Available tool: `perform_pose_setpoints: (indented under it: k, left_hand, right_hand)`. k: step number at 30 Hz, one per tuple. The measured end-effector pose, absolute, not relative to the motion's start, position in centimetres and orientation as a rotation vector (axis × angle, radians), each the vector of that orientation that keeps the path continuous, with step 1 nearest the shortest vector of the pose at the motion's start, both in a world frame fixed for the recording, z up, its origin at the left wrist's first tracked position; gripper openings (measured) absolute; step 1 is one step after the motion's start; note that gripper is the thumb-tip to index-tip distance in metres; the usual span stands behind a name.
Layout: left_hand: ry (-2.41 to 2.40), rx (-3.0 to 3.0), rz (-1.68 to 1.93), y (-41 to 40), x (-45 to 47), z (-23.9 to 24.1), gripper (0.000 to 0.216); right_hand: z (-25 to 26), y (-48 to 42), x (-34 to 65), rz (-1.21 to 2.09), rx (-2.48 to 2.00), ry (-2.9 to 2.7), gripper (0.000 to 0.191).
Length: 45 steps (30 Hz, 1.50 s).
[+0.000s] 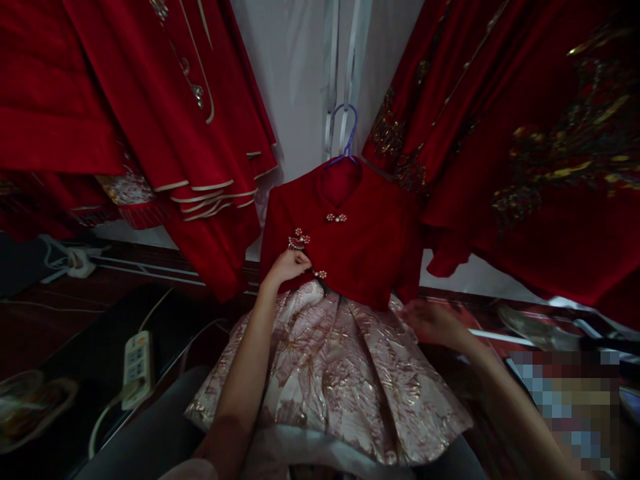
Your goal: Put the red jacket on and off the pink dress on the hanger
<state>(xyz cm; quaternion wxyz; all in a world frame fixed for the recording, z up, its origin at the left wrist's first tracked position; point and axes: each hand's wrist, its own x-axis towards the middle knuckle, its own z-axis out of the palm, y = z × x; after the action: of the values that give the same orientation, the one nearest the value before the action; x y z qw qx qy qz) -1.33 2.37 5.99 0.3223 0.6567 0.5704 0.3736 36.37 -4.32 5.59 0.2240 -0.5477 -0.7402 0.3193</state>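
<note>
In front of me a short red jacket (360, 247) hangs on a purple hanger (351, 133), over a pale pink brocade skirt (335, 360) with a shiny leaf pattern. Beaded flower fastenings (337, 218) sit at the neck and down one side of the jacket. My left hand (291, 265) pinches the jacket's front edge close to the lowest fastening (319, 274), just under a fan-shaped beaded ornament (298, 241). At the skirt's right waist, by the jacket hem, is my right hand (433, 321). It is blurred and dark, so its grip is unclear.
Red garments (190, 133) with pale piping hang on the left, and red ones with gold embroidery (565, 147) on the right. A power strip (137, 367) with a plugged cord lies at the lower left, near a dish (35, 407). A metal pole (333, 67) stands behind the hanger.
</note>
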Motion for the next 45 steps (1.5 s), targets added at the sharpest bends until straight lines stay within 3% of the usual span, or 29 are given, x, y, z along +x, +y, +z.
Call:
perform_pose_setpoints:
  k: [5, 8, 11, 17, 26, 33, 41, 45]
  left_hand:
    - [1.251, 1.818, 0.806, 1.7, -1.1, 5.6, 0.013]
    - [1.274, 1.846, 0.797, 1.4, -0.9, 6.1, 0.016]
    - [1.347, 1.879, 0.781, 1.4, -0.7, 6.3, 0.017]
    - [1.418, 1.907, 0.716, 1.6, -0.3, 5.8, 0.019]
    - [1.468, 1.923, 0.751, 1.4, 0.1, 6.4, 0.007]
    - [1.42, 1.981, 0.817, 1.2, 0.1, 7.0, 0.022]
    - [1.329, 1.877, 0.925, 1.3, 0.2, 7.2, 0.016]
    - [1.225, 1.534, 1.14, 1.4, 0.0, 7.8, 0.035]
  right_hand:
    - [6.6, -1.8, 25.0, 1.099, -1.063, -2.089, 0.03]
    - [6.4, 0.2, 20.4, 0.873, -1.208, -2.061, 0.053]
    - [4.8, 1.7, 18.4, 0.661, -1.331, -2.01, 0.043]
    - [1.6, 2.1, 17.7, 0.768, -1.215, -1.915, 0.042]
    - [1.8, 2.3, 17.1, 0.975, -1.155, -1.705, 0.026]
    - [2.1, 2.7, 17.4, 1.153, -1.139, -1.567, 0.026]
    - [3.2, 2.4, 17.0, 1.297, -1.119, -1.406, 0.037]
    - [5.6, 1.9, 17.8, 1.462, -1.054, -1.372, 0.037]
